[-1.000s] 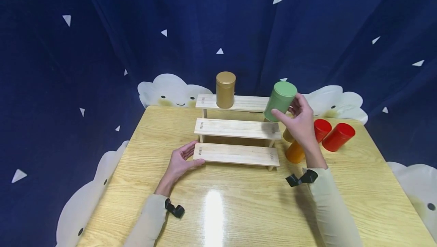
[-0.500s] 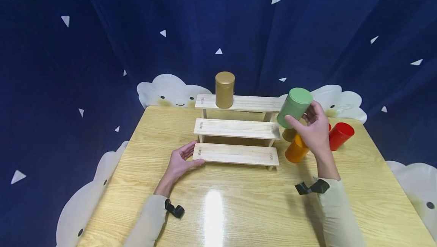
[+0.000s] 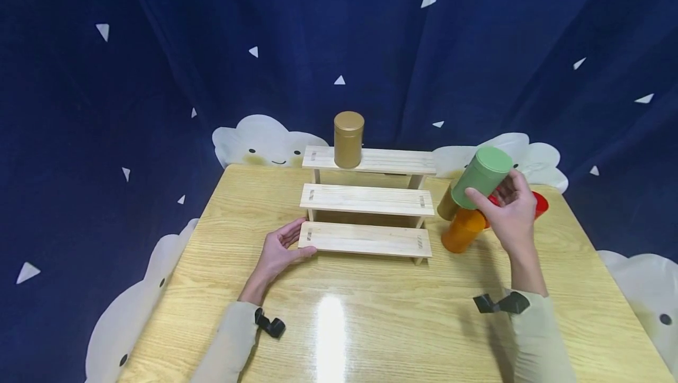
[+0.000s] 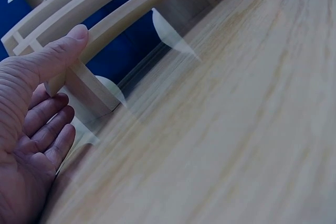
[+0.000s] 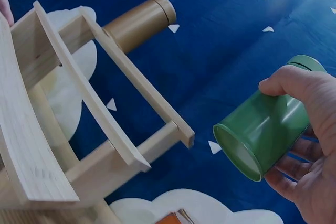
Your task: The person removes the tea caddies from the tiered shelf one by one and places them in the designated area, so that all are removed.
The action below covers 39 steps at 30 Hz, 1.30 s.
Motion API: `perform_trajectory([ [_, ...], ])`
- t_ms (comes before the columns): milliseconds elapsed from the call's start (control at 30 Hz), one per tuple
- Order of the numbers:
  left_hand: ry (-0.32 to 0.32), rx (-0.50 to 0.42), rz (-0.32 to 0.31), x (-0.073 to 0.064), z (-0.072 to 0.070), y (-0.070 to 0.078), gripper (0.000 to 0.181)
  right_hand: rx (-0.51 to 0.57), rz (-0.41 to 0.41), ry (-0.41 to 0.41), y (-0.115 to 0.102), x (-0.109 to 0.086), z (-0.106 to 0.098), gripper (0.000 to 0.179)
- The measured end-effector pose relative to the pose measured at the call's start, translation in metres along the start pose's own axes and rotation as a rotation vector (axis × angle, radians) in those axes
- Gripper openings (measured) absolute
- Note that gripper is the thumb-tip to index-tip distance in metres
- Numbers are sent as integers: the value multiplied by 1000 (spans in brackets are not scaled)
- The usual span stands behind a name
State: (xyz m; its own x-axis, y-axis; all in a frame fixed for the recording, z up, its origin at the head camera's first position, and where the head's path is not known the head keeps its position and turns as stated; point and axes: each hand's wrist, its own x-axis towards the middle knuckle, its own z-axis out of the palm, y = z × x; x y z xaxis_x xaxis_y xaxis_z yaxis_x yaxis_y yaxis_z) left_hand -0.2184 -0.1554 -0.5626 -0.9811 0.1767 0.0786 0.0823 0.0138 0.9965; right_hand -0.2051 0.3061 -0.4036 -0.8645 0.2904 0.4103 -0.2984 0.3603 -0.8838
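Note:
My right hand (image 3: 511,212) holds a green lidded canister (image 3: 483,177) in the air, tilted, right of the shelf; thumb and fingers clasp its sides in the right wrist view. A three-step wooden shelf (image 3: 365,238) stands on the table. My left hand (image 3: 278,250) grips the left end of its lowest step, thumb along the front edge, the other fingers behind the end in the left wrist view. Upright on the top step, towards the left, is a gold canister (image 3: 348,142). The middle and lowest steps carry nothing.
Right of the shelf are an orange canister (image 3: 458,233), another gold canister (image 3: 446,203) and red canisters (image 3: 541,204), partly hidden by the right hand and the green canister. A blue curtain (image 3: 339,30) hangs behind the wooden table (image 3: 392,318).
My right hand has carried the green canister to the right and slightly down, away from the shelf's top step and over the other canisters. My left hand has stayed on the shelf.

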Motion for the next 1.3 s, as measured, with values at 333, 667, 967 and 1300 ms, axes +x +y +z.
perform_trajectory([
  [333,-5,0,-7,-1,0,-2,80,65,67,93,14,-1,-26,66],
  [667,-10,1,8,1,-2,-3,81,-42,78,132,31,-4,-45,68],
  [967,-4,15,12,1,-2,-3,79,-124,122,119,45,-11,-56,70],
  [1300,-7,21,24,1,-2,-3,79,-128,176,111,59,-21,-66,72],
])
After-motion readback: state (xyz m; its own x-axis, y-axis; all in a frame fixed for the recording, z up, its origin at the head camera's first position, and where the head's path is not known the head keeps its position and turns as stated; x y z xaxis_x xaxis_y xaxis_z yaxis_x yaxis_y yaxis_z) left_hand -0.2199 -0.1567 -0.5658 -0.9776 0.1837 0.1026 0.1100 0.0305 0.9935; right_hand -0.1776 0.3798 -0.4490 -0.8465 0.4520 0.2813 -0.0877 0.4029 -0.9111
